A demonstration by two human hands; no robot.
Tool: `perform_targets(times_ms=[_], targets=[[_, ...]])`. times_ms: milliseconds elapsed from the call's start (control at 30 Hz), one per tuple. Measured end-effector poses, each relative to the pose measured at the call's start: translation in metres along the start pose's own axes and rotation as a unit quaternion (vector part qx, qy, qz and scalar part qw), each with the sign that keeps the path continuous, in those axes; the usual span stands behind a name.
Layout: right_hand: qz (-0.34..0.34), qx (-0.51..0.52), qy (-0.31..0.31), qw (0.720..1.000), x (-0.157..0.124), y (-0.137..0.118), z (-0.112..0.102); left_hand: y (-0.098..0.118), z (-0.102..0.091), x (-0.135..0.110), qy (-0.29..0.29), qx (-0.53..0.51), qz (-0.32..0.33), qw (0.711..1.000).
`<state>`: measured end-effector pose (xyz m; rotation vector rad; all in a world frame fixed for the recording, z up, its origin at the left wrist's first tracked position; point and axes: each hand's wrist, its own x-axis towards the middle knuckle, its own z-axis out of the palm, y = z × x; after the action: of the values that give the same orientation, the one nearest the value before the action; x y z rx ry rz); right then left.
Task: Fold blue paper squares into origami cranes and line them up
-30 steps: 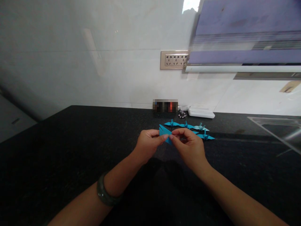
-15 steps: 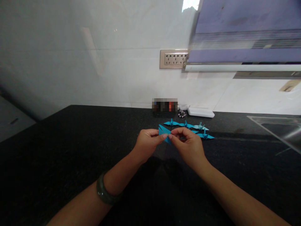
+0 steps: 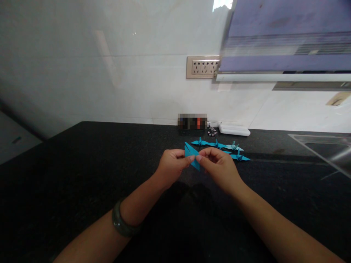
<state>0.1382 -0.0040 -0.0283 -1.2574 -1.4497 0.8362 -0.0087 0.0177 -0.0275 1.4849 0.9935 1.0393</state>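
A folded piece of blue origami paper (image 3: 191,151) is held up over the dark counter, its slit point tilted to the upper left. My left hand (image 3: 173,163) pinches its left side between thumb and fingers. From the other side my right hand (image 3: 219,166) grips the right corner, thumb tips almost touching. Just behind my right hand lie several finished paper cranes, among them a blue crane (image 3: 200,142), a pale blue crane (image 3: 234,147) and a nearer blue crane (image 3: 239,156). My right hand partly hides the nearer row.
Along the wall stand a blurred-out box (image 3: 192,121), a beaded bracelet (image 3: 212,132) and a white elongated case (image 3: 234,129). A metal sink (image 3: 329,148) is set into the black counter (image 3: 82,175) at the right. Wall sockets (image 3: 203,67) are above.
The folded blue paper is turned slightly, so its slit and lower point show more clearly. Both hands keep their pinch on it, nearly in the same place.
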Motion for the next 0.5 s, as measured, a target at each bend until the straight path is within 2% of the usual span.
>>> perform_targets(times_ms=[100,200,333,500], targets=[[0.0,-0.014,-0.016,1.0,0.0014,-0.0006,-0.0025,-0.0019,-0.0006,-0.0001,-0.01,0.01,0.004,1.0],[-0.058,-0.103,0.011,0.993,0.001,0.0008,-0.0044,-0.0011,-0.0013,-0.0005,-0.01,0.056,0.01,0.998],[-0.155,-0.229,0.055,0.96,-0.0016,0.003,-0.0047,0.0019,-0.0012,-0.0021,-0.004,0.117,0.023,0.993],[-0.252,-0.305,0.092,0.914,-0.005,0.0035,-0.0025,0.0023,0.0011,-0.0034,0.009,0.115,0.035,0.993]])
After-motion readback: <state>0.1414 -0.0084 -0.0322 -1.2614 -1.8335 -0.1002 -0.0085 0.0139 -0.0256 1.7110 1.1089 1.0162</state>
